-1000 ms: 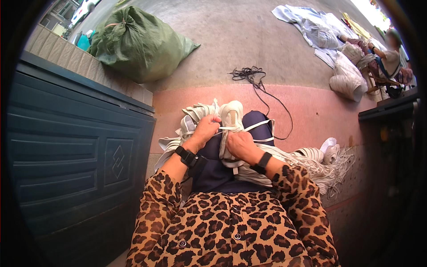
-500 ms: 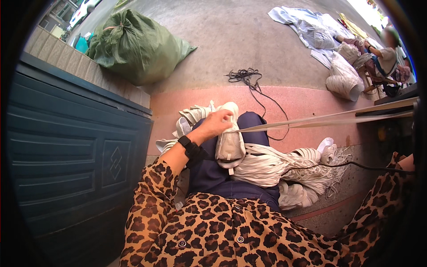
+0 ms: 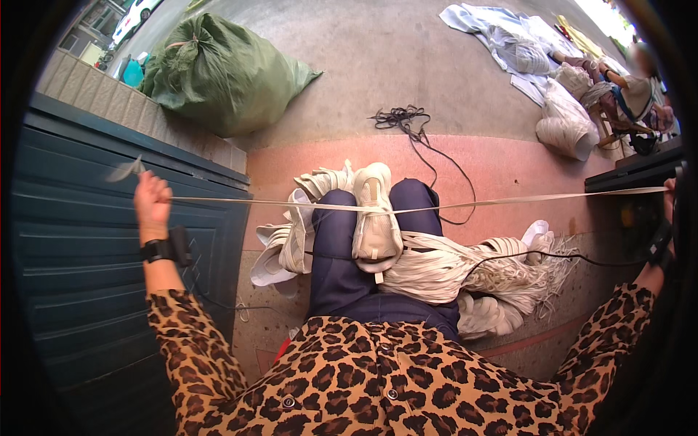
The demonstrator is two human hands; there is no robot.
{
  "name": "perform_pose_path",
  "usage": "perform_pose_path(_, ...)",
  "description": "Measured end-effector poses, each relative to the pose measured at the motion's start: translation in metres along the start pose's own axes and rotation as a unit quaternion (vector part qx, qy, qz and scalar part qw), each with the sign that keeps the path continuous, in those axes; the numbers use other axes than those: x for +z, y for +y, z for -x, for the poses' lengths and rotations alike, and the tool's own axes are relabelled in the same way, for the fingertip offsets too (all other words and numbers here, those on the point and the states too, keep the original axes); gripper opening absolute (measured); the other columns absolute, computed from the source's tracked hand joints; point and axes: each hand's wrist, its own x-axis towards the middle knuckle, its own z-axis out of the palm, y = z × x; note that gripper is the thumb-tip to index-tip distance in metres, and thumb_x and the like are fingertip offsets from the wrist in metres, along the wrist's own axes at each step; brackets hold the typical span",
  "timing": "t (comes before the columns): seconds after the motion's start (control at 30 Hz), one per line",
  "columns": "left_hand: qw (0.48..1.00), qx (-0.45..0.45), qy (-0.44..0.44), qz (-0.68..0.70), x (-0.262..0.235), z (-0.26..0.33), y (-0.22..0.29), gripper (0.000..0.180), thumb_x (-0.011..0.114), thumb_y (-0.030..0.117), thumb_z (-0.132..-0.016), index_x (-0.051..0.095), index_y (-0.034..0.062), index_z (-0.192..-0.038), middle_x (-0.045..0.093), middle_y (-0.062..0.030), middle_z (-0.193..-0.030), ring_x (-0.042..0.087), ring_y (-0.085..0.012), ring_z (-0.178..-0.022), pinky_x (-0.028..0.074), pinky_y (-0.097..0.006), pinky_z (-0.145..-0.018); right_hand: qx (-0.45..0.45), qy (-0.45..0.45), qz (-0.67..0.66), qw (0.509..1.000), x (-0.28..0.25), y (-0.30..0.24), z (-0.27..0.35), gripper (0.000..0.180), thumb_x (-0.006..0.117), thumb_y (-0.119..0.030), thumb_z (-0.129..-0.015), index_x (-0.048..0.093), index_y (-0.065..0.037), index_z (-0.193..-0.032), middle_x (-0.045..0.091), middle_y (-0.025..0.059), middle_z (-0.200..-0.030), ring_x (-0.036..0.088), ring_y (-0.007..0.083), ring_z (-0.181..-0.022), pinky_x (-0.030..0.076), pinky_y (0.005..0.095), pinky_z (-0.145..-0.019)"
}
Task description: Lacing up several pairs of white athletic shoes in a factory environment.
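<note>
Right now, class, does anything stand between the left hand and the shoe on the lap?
Nothing visible blocks the way: the lace stretches from the left hand to the shoe, crossing over the left knee in view.

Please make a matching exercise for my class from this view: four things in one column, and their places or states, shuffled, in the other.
Things:
1. green sack
2. pale lace
3. beige shoe
4. black cord

Places or states:
A. stretched between the left hand and right hand
B. loosely tangled on the floor
C. bunched and tied at its top
D. on the dark trousers, toe pointing away from the person

Pairs: 1-C, 2-A, 3-D, 4-B
</note>
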Motion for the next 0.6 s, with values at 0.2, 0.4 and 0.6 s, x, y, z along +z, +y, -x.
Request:
perform_pose_path(0.2,0.966,0.097,0.207,-0.122,-0.029,0.004,0.058,0.032,0.038,0.038,-0.094,0.046,0.0071,-0.092,0.027,0.0033,-0.057,0.025,-0.0075,-0.044,0.023,-0.023,-0.041,-0.06,0.038,0.369,0.927,0.023,0.209,-0.028,0.013,0.048,-0.019,-0.091,0.049,-0.014,-0.079,0.035,-0.0089,-0.062,0.03,0.0025,-0.052,0.029,0.0201,-0.049)
perform_pose_path(0.4,0.954,-0.174,-0.046,-0.24,0.068,0.036,-0.144,0.019,0.052,0.026,-0.089,0.053,0.0075,-0.093,0.03,0.0075,-0.053,0.026,-0.0029,-0.041,0.029,-0.019,-0.04,0.153,-0.24,0.516,0.808,0.146,0.468,0.047,0.017,0.052,-0.015,-0.087,0.06,0.0,-0.085,0.058,0.0058,-0.068,0.055,0.0168,-0.063,0.045,0.0283,-0.062)
perform_pose_path(0.6,0.844,-0.3,-0.237,-0.377,0.127,0.102,-0.262,0.026,0.051,0.02,-0.089,0.058,0.0015,-0.106,0.057,-0.0004,-0.078,0.051,-0.0062,-0.07,0.043,-0.019,-0.06,-0.149,-0.227,0.665,0.696,0.158,0.549,0.053,0.01,0.051,-0.011,-0.08,0.059,-0.006,-0.078,0.057,0.0081,-0.089,0.049,0.0277,-0.089,0.038,0.0411,-0.072)
